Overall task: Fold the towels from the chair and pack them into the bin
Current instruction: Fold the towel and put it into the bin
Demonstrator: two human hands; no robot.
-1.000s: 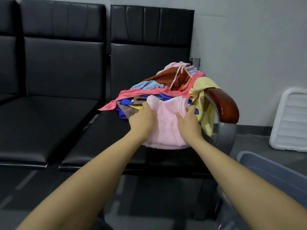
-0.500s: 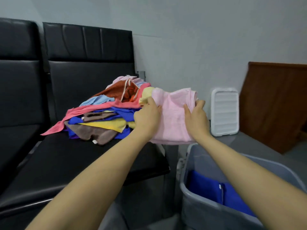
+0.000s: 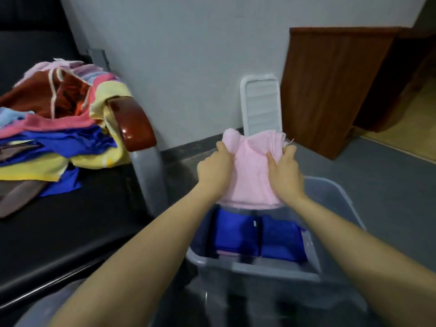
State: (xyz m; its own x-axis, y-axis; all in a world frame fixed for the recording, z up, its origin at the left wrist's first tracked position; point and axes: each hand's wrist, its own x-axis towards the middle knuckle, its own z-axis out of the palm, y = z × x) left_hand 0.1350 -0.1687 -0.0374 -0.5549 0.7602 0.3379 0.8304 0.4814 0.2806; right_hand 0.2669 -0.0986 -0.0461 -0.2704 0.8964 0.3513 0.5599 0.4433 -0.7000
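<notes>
We are holding a folded pale pink terry towel (image 3: 251, 172) above the open grey plastic bin (image 3: 335, 197), our left hand (image 3: 215, 168) gripping its left edge and our right hand (image 3: 285, 171) gripping its right edge, fingers (image 3: 271, 159) curled into the cloth. Inside the bin, folded royal-blue towels (image 3: 259, 234) are lying side by side; one is showing a small white tag, too small to read. To the left, a heap of mixed coloured towels (image 3: 59, 128) is sitting on the black padded chair (image 3: 70, 232), spilling against its glossy brown wooden armrest (image 3: 132, 123). A white ribbed plastic lid (image 3: 262, 107) is leaning on the wall beside a brown wooden panel (image 3: 330, 86).
</notes>
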